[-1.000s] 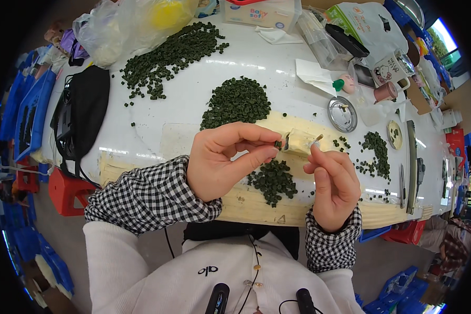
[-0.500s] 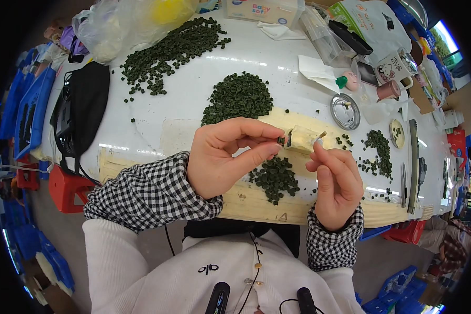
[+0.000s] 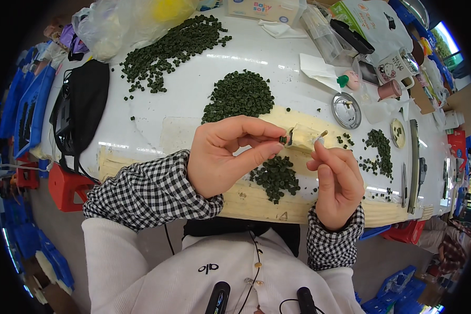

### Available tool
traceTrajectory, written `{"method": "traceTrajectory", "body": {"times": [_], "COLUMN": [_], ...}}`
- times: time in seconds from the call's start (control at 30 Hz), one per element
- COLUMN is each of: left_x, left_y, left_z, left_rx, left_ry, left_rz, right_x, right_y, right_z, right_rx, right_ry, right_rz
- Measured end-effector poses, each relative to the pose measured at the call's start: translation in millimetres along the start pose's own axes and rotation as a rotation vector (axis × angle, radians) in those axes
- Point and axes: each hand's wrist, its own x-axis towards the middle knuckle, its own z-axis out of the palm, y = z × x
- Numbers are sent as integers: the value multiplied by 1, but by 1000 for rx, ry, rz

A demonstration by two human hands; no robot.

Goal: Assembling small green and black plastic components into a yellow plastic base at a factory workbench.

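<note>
My left hand (image 3: 227, 154) is closed, with thumb and forefinger pinching a small dark green round piece (image 3: 283, 139). That piece is held against the near-left end of a yellowish tape-wrapped block (image 3: 303, 137). At the block's right end, my right hand (image 3: 336, 186) has its fingers curled in a pinch around a thin stick-like tool (image 3: 324, 134); its tip and the grip are partly hidden. Just below, between the hands, lies a small pile of dark green round pieces (image 3: 275, 179). A bigger heap of similar pieces (image 3: 239, 97) is beyond my left hand.
Another spread of green pieces (image 3: 175, 49) lies far left, and a smaller cluster (image 3: 378, 152) at right. A round metal lid (image 3: 346, 111), tweezers (image 3: 404, 183), a mug (image 3: 395, 70) and a clear plastic box (image 3: 324, 39) stand on the right. A black bag (image 3: 83, 110) lies left.
Both hands stay nearly still, pinching in the same places. The view has shifted very slightly.
</note>
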Motion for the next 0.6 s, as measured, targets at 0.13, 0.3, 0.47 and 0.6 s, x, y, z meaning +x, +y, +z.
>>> {"method": "traceTrajectory", "body": {"times": [0.13, 0.3, 0.47, 0.6], "left_x": [0, 2, 13, 16], "left_y": [1, 0, 1, 7], "left_z": [-1, 0, -10, -13], "left_rx": [-2, 8, 298, 559], "left_ry": [0, -18, -218, -339], "left_rz": [-5, -18, -156, -179], "right_x": [0, 0, -7, -12], "right_y": [1, 0, -1, -1], "right_z": [1, -4, -33, -59], "right_rx": [-1, 5, -41, -296], "right_ry": [-3, 21, 162, -53], "right_rz": [-11, -3, 43, 207]}}
